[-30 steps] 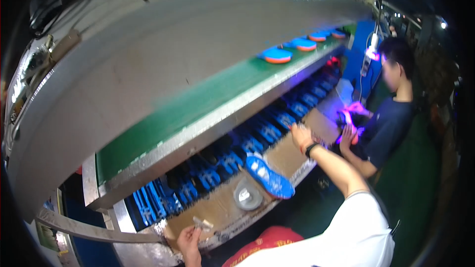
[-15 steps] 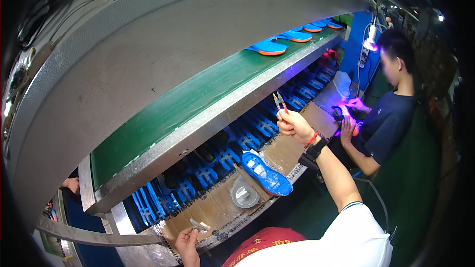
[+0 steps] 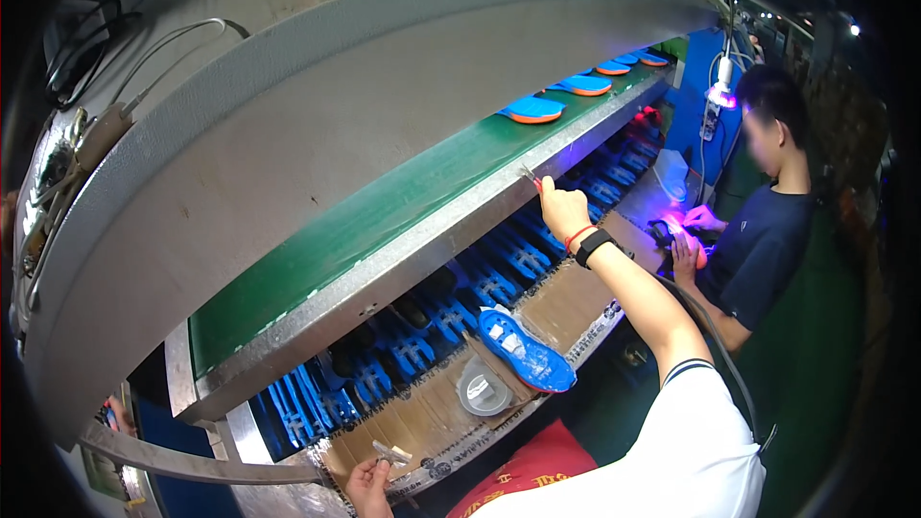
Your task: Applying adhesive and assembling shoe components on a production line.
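Observation:
My right hand (image 3: 564, 213) is closed around a pair of small thread snips (image 3: 531, 177) with red handles. Their metal tips point up and left in front of the metal edge of the conveyor (image 3: 403, 264); whether they touch it I cannot tell. Low at the left, my left hand (image 3: 367, 487) pinches a small greyish-clear scrap (image 3: 391, 453) above the cardboard. Between the two hands lies a blue shoe sole (image 3: 528, 353) with small white pieces on it. Beside it sits a round grey translucent dish (image 3: 483, 391) with a pale piece inside.
Blue-and-orange soles (image 3: 533, 110) lie on the green belt (image 3: 297, 273). Blue shoe parts (image 3: 413, 350) fill the shelf beneath it, behind the cardboard (image 3: 384, 422). A curved grey machine cover (image 3: 288, 125) overhangs the belt. At right a co-worker (image 3: 767, 240) handles something under a purple lamp (image 3: 721, 96).
My right hand has risen toward the conveyor edge, tilting the snips further left. My left hand still pinches the scrap. The whole view has shifted slightly.

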Motion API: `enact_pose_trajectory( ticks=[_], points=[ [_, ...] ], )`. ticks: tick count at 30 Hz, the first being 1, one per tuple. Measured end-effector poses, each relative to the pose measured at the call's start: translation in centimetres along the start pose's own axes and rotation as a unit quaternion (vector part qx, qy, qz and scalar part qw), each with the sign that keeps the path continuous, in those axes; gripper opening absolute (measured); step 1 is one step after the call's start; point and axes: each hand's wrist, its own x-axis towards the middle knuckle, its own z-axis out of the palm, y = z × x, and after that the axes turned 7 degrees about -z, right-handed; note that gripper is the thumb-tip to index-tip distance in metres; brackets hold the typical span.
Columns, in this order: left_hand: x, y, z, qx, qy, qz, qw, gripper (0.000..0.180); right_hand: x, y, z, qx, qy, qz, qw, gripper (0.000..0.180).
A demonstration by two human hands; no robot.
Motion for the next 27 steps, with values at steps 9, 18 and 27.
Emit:
enact_pose_trajectory(
  ticks=[9,18,27],
  points=[
    [0.3,-0.5,0.8,0.023,-0.003,-0.006,1.000,0.021,-13.9,6.7,10.1,-0.021,0.012,-0.002,1.000,0.037],
    [0.1,5.4,3.2,-0.063,-0.059,0.024,0.996,0.025,-15.9,-12.6,-13.8,0.751,-0.332,0.069,0.566,0.035],
    [-1.3,7.5,3.8,-0.101,-0.067,0.061,0.991,0.026,-23.6,-20.1,-15.9,0.731,-0.371,0.018,0.572,0.019]
  ],
)
